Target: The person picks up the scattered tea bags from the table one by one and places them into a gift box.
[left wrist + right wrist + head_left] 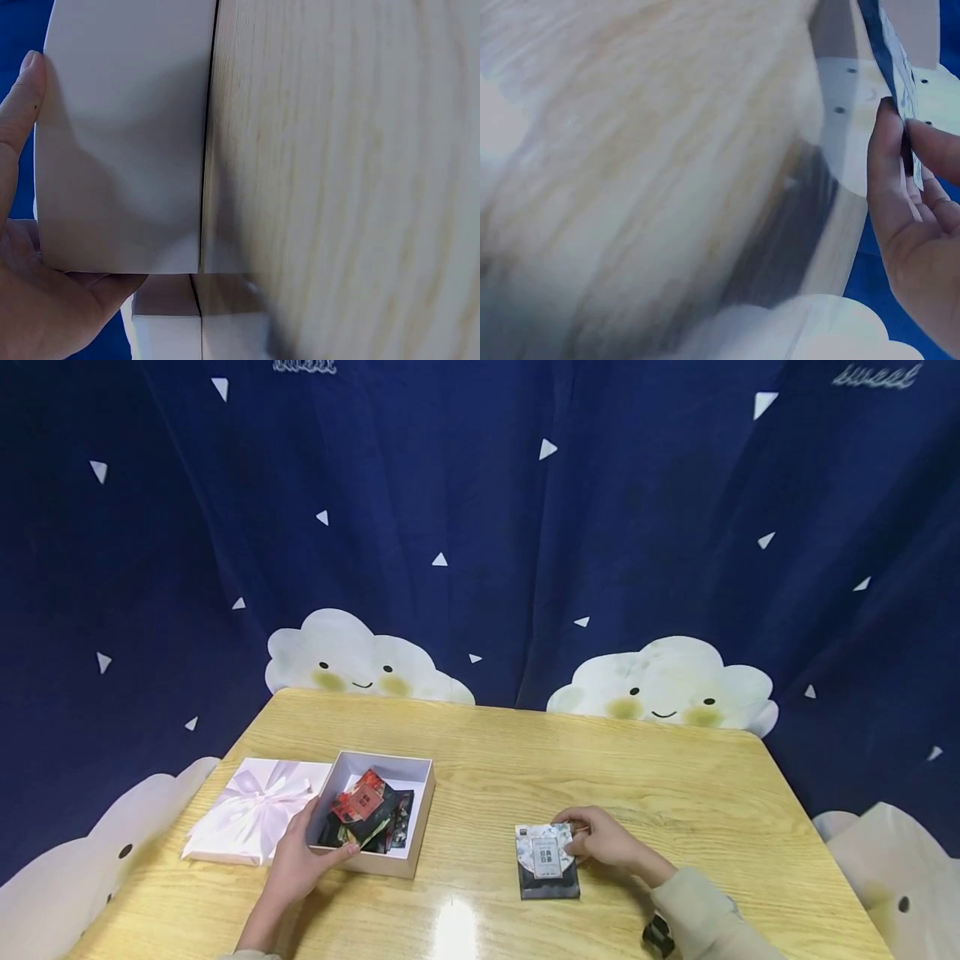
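At the left of the table, my left hand (295, 867) grips the near left corner of an open pale pink gift box (423, 817), its thumb over the front rim. The left wrist view shows the box's plain side (127, 157) with thumb and fingers at its edges. Inside lie several overlapping packets (365, 807), red and black on top. Right of the box, my right hand (600, 839) pinches a flat black-and-white printed packet (546, 887) by its right edge. From the right wrist view the packet (891, 64) appears nearly edge-on between thumb and fingers.
A pale pink lid (255, 806) with a ribbon bow lies against the box's left side. The wooden table (480, 752) ends at a dark blue curtain (480, 485) with clouds and white triangles. Glare marks the table's near middle.
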Tool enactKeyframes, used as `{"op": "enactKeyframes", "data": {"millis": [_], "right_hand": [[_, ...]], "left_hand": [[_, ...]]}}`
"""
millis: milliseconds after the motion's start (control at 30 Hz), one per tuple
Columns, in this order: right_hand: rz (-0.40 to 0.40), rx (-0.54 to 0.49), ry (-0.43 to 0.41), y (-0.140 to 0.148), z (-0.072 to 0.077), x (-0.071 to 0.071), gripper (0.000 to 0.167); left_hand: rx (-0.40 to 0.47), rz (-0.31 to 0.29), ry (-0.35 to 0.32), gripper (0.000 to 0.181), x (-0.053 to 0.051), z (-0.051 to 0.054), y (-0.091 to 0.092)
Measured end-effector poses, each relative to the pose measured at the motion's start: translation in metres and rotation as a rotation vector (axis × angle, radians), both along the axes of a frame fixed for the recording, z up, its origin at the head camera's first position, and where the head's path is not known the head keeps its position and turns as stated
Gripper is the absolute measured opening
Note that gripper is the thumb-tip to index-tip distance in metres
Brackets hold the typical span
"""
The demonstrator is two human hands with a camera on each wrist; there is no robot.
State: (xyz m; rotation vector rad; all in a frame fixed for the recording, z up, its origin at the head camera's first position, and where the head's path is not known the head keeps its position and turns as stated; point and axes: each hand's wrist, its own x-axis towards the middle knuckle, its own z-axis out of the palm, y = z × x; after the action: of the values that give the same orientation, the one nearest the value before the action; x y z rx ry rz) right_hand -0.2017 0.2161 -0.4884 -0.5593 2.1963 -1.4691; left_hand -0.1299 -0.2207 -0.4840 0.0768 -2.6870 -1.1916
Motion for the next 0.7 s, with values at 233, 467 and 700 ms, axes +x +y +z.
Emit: {"op": "enactKeyframes", "data": {"millis": [233, 467, 700], "right_hand": [[-0.028, -0.068, -0.03, 0.004, 0.007, 0.0, 0.041], [-0.039, -0.088, -0.038, 0.006, 0.009, 0.0, 0.041], [-0.054, -0.075, -0.015, 0.002, 0.017, -0.003, 0.044]], "left_hand": [[0.01, 0.0, 0.007, 0.096, 0.0, -0.001, 0.0], [0.009, -0.002, 0.008, 0.096, 0.001, -0.001, 0.0], [0.005, -0.005, 0.003, 0.097, 0.0, 0.0, 0.001]]}}
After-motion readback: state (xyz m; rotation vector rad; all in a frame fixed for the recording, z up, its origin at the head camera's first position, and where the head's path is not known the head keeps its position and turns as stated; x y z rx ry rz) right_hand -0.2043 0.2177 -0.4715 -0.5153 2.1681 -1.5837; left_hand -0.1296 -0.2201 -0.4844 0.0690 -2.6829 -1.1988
